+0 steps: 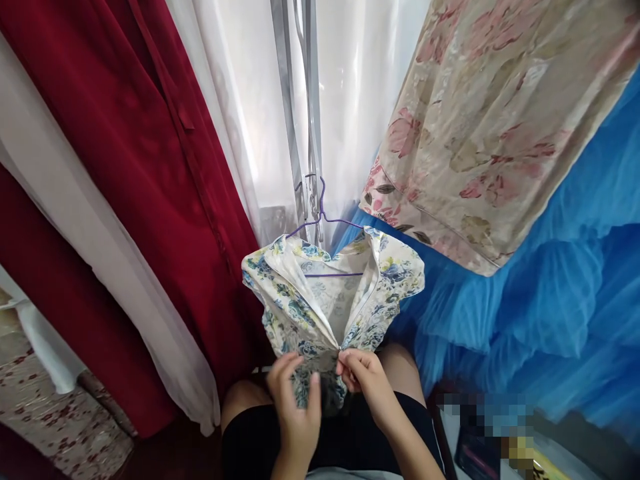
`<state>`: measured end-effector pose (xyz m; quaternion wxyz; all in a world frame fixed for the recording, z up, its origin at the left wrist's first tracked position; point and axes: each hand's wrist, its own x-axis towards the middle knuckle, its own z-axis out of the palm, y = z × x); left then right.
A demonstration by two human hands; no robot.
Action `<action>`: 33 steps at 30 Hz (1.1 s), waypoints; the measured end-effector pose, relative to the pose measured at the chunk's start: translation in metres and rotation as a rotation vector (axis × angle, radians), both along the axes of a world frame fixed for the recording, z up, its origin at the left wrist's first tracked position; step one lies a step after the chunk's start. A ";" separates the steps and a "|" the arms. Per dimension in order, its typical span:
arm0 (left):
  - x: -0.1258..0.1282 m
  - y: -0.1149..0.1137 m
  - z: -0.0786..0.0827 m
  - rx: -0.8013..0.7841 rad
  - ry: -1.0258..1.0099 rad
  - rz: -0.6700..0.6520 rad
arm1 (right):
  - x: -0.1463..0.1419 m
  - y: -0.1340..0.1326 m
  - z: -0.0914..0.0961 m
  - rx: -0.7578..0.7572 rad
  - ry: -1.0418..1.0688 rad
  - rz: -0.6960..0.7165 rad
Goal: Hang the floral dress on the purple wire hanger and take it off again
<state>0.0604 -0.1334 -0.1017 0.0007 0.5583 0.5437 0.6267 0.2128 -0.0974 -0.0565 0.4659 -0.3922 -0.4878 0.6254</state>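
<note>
A white garment with a blue and yellow flower print (pixel 300 293) hangs on a purple wire hanger (pixel 323 213), whose hook rests on a metal window bar (pixel 310 133). The garment's front is open at the top. My left hand (pixel 295 400) grips the fabric's left front edge low down, fingers curled round it. My right hand (pixel 363 377) pinches the right front edge where the two sides meet. Both hands are just above my lap.
A dark red curtain (pixel 150 167) and white sheer fabric (pixel 90 220) hang at the left. A beige cloth with pink flowers (pixel 490 133) hangs at the upper right over blue netting (pixel 550 300). Bright window light comes through the white curtain (pixel 360 100) behind the hanger.
</note>
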 end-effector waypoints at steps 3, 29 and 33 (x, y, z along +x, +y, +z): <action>0.025 0.016 0.002 -0.148 0.115 -0.261 | 0.003 0.000 0.005 0.016 -0.013 0.067; 0.053 0.024 0.047 -0.514 0.531 -0.360 | -0.002 0.106 0.167 0.199 0.217 -0.078; 0.043 0.034 0.050 -0.533 0.553 -0.454 | -0.005 0.110 0.179 0.243 0.196 -0.054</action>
